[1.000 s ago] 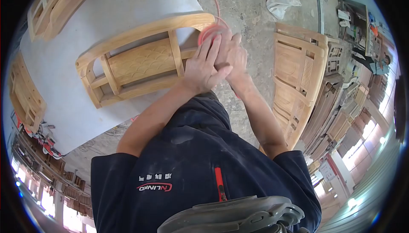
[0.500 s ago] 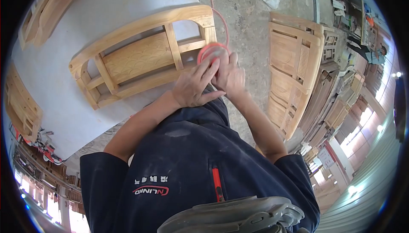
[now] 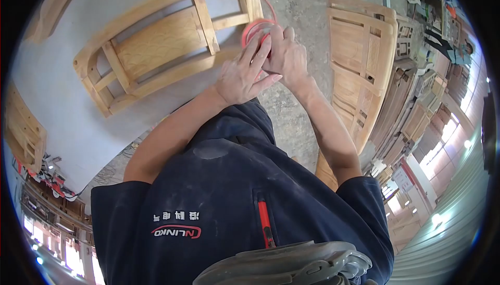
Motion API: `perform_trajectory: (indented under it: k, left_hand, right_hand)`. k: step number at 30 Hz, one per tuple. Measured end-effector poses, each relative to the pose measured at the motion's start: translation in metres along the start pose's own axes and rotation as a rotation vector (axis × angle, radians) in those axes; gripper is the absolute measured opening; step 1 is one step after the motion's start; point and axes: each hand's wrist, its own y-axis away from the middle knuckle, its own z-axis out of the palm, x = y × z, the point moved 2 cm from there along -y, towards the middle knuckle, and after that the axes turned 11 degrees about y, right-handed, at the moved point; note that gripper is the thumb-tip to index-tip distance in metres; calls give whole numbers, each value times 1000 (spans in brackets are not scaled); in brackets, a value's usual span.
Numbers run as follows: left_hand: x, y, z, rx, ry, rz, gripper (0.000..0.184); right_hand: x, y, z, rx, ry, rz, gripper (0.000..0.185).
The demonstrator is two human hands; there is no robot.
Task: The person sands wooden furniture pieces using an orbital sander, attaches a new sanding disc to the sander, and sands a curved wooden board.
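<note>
A round red tool with a red cord is at the right end of a curved wooden frame that has a carved centre panel. My right hand is wrapped over the tool. Against it lies my left hand, its fingers resting on the tool and its thumb stretched toward my right wrist. Both hands hide most of the tool's body. The frame lies on a pale grey tabletop.
Another wooden frame stands to the right, with stacked wooden parts beyond. More pieces lie at the table's left, a curved one and a panel. A person is far off at the right.
The frame and tabletop have shifted up and left in view. Both hands, with the tool, moved down and then back up, staying by the frame's right end.
</note>
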Motion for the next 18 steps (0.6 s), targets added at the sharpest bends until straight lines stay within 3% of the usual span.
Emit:
perform_trajectory:
  k: [4, 7, 9, 10, 13, 15, 18]
  left_hand:
    - [11, 28, 11, -92, 7, -17, 90]
    - [15, 37, 13, -49, 29, 76, 88]
    - [10, 42, -1, -117, -59, 91, 81]
    - [5, 45, -7, 68, -248, 110, 72]
    - [-25, 57, -32, 247, -453, 27, 60]
    - [-36, 63, -40, 243, -476, 3, 57]
    - [-46, 62, -34, 273, -468, -26, 51]
  right_hand:
    - [0, 40, 12, 13, -38, 26, 47]
    - [2, 66, 10, -109, -42, 68, 53]
    - [6, 81, 7, -69, -55, -13, 60]
    - [8, 88, 2, -65, -51, -26, 60]
    - [15, 87, -5, -84, -120, -10, 65]
    - [17, 78, -16, -12, -71, -20, 66]
    - [26, 48, -5, -80, 52, -103, 70]
